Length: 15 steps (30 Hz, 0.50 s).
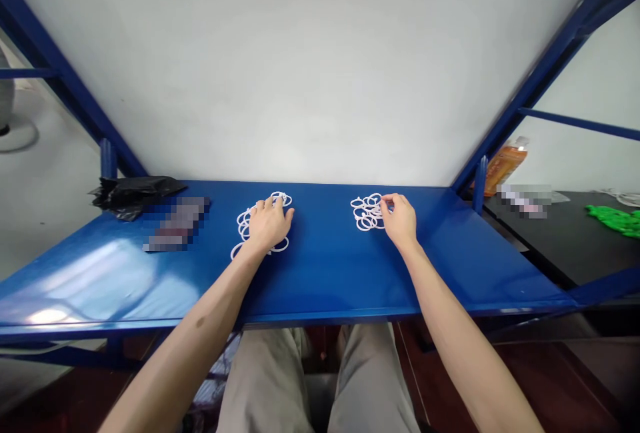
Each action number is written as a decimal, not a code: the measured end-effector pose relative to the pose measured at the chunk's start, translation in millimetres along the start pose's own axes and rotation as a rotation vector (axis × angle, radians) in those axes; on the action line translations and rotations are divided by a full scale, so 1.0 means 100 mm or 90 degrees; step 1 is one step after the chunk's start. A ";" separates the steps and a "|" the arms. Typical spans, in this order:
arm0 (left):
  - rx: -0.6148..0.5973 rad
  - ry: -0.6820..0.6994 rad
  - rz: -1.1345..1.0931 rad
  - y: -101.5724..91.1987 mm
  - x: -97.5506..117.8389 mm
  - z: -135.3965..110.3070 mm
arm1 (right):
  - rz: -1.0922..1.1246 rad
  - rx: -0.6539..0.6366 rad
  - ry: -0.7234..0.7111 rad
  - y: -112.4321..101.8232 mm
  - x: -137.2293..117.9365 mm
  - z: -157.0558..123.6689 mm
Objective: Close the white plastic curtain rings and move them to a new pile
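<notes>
Two loose groups of thin white plastic rings lie on the blue tabletop (pixel 320 266). My left hand (pixel 270 223) rests palm down, fingers stretched out, over the left group of rings (pixel 243 228). It covers the middle of that group, while rings show around its edges. At the right group of rings (pixel 367 222), which overlap one another, my right hand (pixel 400 220) has thumb and fingers pinched together on a ring at the group's right edge. Small nubs stick out from some of the rings.
A crumpled black plastic bag (pixel 133 194) and a blurred-out flat item (pixel 177 225) lie on the left. Blue metal posts (pixel 479 183) flank the table. Beyond the right one are an orange bottle (pixel 505 165) and a green bundle (pixel 615 218) on a black surface.
</notes>
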<state>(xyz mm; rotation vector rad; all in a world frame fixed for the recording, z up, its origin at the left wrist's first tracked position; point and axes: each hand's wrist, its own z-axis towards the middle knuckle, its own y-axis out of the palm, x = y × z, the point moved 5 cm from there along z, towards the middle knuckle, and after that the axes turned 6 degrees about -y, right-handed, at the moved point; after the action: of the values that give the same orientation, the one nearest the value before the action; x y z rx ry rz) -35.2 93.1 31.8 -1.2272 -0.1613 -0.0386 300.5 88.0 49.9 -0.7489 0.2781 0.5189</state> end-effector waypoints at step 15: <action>0.087 0.079 -0.038 -0.07 0.04 -0.03 | -0.051 0.003 0.037 0.02 0.18 -0.02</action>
<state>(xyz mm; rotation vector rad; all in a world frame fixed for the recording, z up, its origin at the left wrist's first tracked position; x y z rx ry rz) -31.7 88.5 38.3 -1.0803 -0.0906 -0.1531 314.1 93.9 39.4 -0.7680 0.3025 0.4211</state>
